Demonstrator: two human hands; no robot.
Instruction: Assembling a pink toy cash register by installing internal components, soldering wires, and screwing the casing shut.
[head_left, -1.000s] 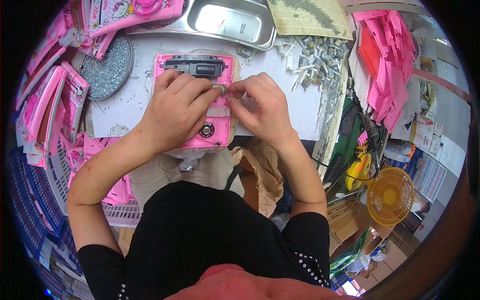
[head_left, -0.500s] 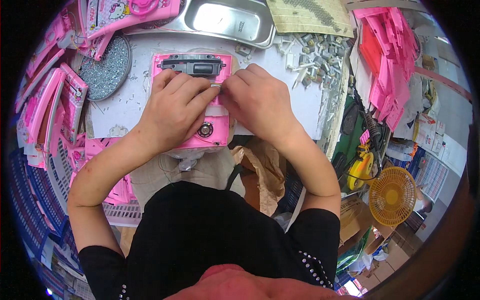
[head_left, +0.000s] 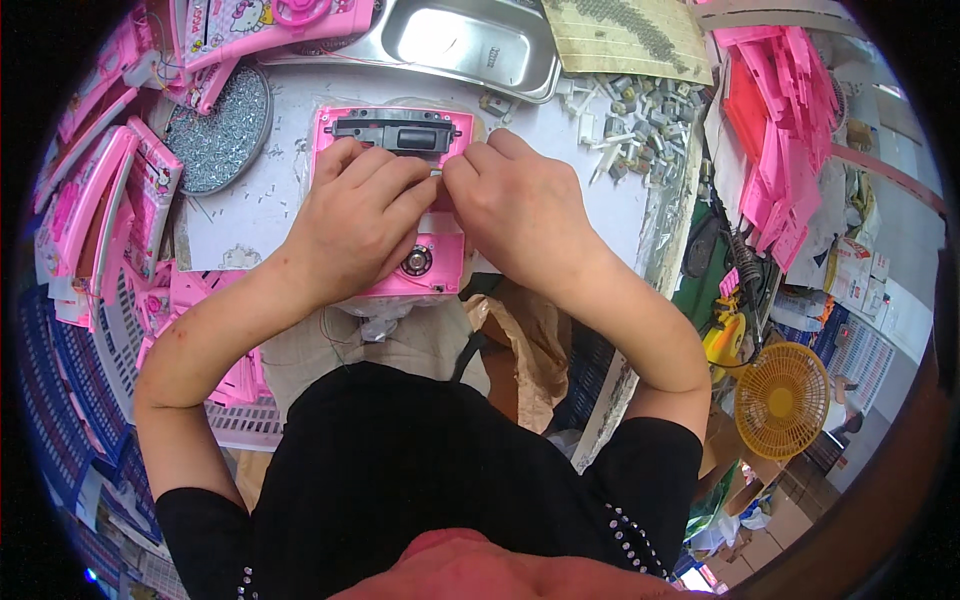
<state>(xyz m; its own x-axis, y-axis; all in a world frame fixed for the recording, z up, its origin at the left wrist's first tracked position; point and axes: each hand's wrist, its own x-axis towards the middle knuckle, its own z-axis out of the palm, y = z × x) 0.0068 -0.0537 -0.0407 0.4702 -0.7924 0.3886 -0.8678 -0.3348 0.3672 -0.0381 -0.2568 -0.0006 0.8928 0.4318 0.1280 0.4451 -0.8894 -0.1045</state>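
A pink plastic housing (head_left: 448, 256) lies on the white work surface in front of me. A long black part (head_left: 390, 130) is set across its far end, and a small round speaker (head_left: 417, 261) sits near its close end. Over the housing's left and middle rests my left hand (head_left: 355, 222), fingers bent and closed at the centre. My right hand (head_left: 520, 200) meets it from the right with curled fingertips pressed together. Something small and pale shows between the two hands, but the fingers hide what it is.
A round dish of small screws (head_left: 215, 150) stands left of the housing, beside stacked pink casings (head_left: 85, 215). Beyond are a steel tray (head_left: 545, 70) and a yellowish sheet (head_left: 635, 40). Small motors (head_left: 640, 125) lie to the right, near pink parts (head_left: 790, 150) and a yellow basket (head_left: 782, 400).
The whole view has shifted slightly, so the housing appears a little further right. My right elbow has swung outward. Both hands stay closed at the housing's middle.
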